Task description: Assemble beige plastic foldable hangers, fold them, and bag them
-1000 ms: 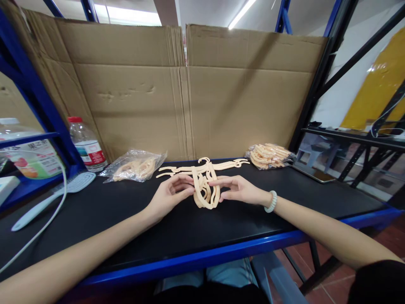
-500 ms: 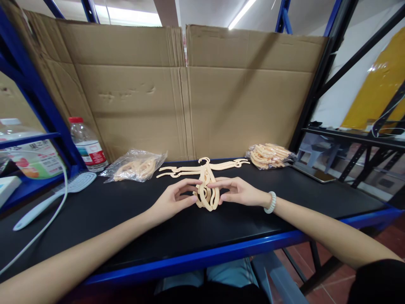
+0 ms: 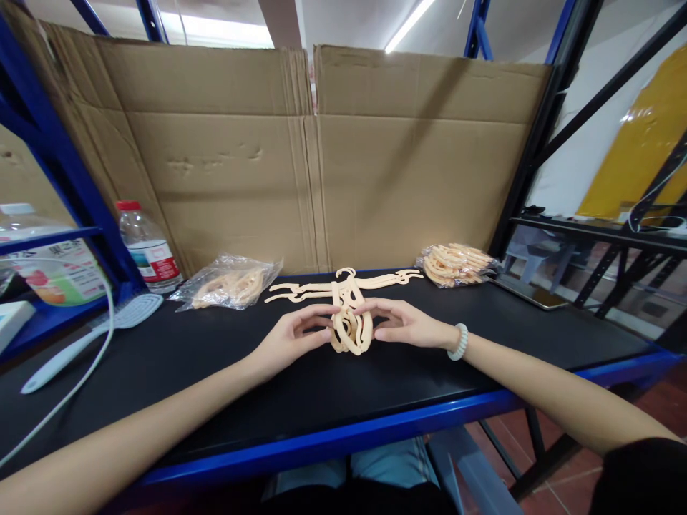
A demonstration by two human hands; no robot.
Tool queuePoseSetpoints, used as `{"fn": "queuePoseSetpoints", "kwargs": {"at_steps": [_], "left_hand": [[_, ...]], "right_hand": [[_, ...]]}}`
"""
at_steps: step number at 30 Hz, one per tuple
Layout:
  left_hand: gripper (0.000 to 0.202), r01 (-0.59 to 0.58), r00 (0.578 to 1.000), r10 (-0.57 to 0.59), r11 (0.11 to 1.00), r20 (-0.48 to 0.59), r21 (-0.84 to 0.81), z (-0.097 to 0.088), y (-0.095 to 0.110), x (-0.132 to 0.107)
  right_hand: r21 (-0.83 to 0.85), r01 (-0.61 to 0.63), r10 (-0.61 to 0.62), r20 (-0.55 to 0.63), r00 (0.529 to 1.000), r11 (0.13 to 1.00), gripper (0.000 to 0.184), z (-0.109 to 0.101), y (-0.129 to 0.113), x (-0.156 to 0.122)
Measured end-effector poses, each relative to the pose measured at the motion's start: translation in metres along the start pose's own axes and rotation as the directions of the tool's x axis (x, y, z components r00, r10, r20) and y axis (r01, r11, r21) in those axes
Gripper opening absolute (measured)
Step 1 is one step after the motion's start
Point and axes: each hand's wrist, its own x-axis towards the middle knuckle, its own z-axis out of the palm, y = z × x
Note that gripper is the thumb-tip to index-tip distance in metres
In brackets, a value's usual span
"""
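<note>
A cream plastic folding hanger (image 3: 367, 336), its arms folded in, is held upright just above the black tabletop between my two hands. My left hand (image 3: 293, 332) grips its left side, thumb low and fingertips higher up. On the other side my right hand (image 3: 405, 323) holds it the same way, its index finger reaching across the front. Directly behind lie spread-out cream hangers (image 3: 383, 281), their arms reaching left and right and a hook at the middle. My fingers partly cover the folded hanger, so its joint is hard to make out.
Clear plastic bags of folded hangers lie at the left (image 3: 230, 282) and right (image 3: 456, 263). A pale hairbrush (image 3: 126, 312), a white cable (image 3: 110, 336) and a red-capped bottle (image 3: 147, 247) are on the left. Cardboard (image 3: 215, 157) walls the back; a flat dark tray-like object (image 3: 529, 292) sits far right.
The upper arms of the folded hanger have come apart, leaving a wider gap at the top. Both hands stay almost in place around it.
</note>
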Motion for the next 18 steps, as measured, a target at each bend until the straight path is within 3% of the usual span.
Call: {"fn": "queuePoseSetpoints", "kwargs": {"at_steps": [5,11,15,18], "left_hand": [[0.042,-0.008,0.998,0.009,1.000,0.061,-0.017,-0.001,-0.004,-0.002],[0.041,-0.082,0.985,0.090,0.995,0.145,-0.062,-0.001,-0.008,-0.002],[0.035,-0.156,0.983,0.148,0.986,0.105,0.064,-0.003,-0.008,-0.002],[0.031,-0.228,0.974,0.212,0.926,0.085,0.302,-0.004,-0.005,-0.003]], "right_hand": [[-0.017,-0.021,0.022,0.047,0.999,1.000,0.045,0.004,-0.004,-0.001],[-0.116,-0.016,0.003,-0.111,0.994,0.993,0.033,0.000,-0.004,-0.001],[-0.124,-0.081,0.041,-0.292,0.956,0.989,0.036,-0.015,0.009,0.000],[-0.331,-0.220,0.131,-0.271,0.954,0.918,0.037,-0.026,0.018,-0.003]]}}
